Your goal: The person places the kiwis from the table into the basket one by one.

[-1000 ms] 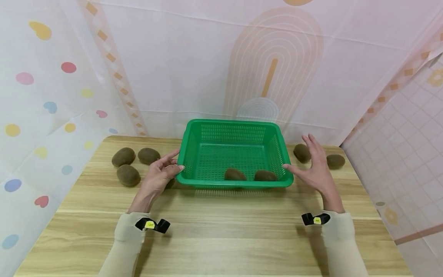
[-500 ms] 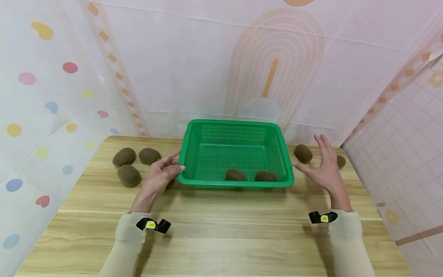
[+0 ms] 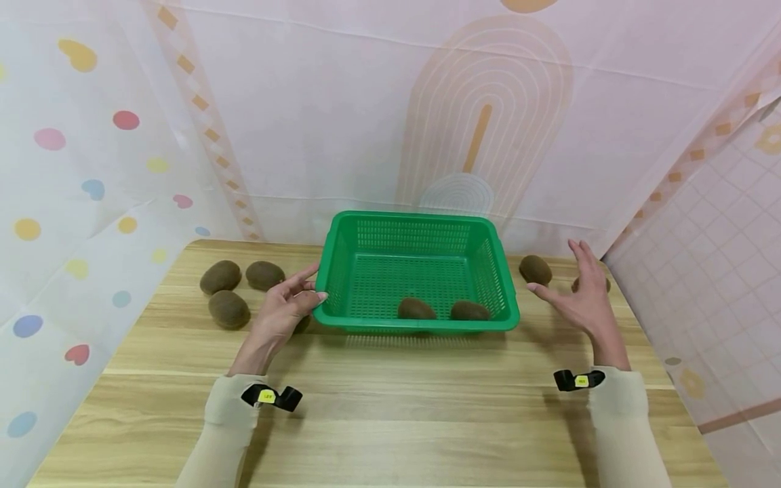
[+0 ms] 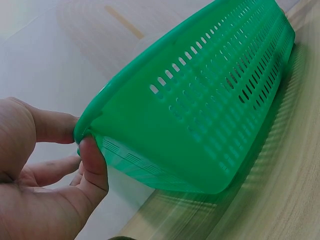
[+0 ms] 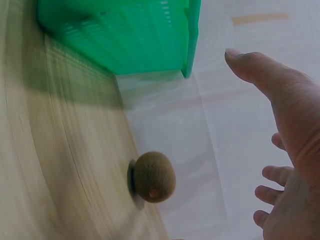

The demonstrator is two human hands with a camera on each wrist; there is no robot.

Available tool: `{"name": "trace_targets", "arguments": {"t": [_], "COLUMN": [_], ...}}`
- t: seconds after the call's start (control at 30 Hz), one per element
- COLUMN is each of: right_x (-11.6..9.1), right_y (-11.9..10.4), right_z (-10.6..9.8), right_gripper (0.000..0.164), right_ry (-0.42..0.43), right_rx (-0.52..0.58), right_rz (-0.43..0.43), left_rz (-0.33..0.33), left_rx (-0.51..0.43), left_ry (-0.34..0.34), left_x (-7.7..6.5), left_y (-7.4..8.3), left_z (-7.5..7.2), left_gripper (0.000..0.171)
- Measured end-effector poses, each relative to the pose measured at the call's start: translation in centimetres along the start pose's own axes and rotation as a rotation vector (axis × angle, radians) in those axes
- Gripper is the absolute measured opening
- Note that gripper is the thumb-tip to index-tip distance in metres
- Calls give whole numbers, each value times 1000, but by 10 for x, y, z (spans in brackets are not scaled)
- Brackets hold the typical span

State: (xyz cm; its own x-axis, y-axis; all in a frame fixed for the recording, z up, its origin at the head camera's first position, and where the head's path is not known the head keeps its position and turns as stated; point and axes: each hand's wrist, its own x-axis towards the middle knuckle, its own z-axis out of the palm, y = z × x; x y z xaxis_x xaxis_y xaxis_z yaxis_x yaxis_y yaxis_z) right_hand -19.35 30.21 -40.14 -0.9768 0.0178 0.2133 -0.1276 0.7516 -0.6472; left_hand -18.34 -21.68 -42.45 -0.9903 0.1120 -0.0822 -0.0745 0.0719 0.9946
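Steadying the slotted green plastic basket (image 3: 396,324), set toward the back of the wood-grain tabletop (image 3: 403,420), your L hand (image 3: 277,315) pinches its L rim nr the front corner, thumb at the top edge, fingers outside. Your R hand (image 3: 586,301) is off the basket, thumb & fingers spread, gripping nothing. Nr its thumb is the R-side kiwifruit (image 3: 535,269); the far-R kiwifruit (image 3: 608,285) is partly hidden behind it. Inside the basket, 2 kiwis (image 3: 417,309) lie nr the front wall. L of the basket, a cluster of 3 kiwis (image 3: 228,310) sits apart; one more kiwi (image 3: 302,325) is partly covered by your L hand. Whether the base sits fully flat is hard to tell.

Technique (judged from pose): hold the L pinch firm but light, i.e. enough to stop sliding w/o flexing the rim or tipping the contents. For any R-hand pickup, come from above, close thumb & fingers round the fruit's middle, & lift rather than push, since the R-side kiwifruit lies nr the rear edge, by the cloth backdrop (image 3: 317,135), & would likely roll.
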Motion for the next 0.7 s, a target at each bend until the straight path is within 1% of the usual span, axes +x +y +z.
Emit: {"name": "trace_targets", "arguments": {"t": [0.17,0.43,0.7], "right_x": [2,2,0], "right_y": [9,24,37], "right_z": [-3,-9,-17], "right_gripper": [111,110,112], "right_ry": [9,27,4], "right_rx": [16,16,33], "right_rz": [21,67,154], "left_rz": [10,5,5], "left_rx": [-2,10,10], "left_ry": [1,7,9], "left_x": [-1,-1,-1], "left_y": [1,2,2], "left_z": [1,1,1], "left_gripper": [66,65,65]}}
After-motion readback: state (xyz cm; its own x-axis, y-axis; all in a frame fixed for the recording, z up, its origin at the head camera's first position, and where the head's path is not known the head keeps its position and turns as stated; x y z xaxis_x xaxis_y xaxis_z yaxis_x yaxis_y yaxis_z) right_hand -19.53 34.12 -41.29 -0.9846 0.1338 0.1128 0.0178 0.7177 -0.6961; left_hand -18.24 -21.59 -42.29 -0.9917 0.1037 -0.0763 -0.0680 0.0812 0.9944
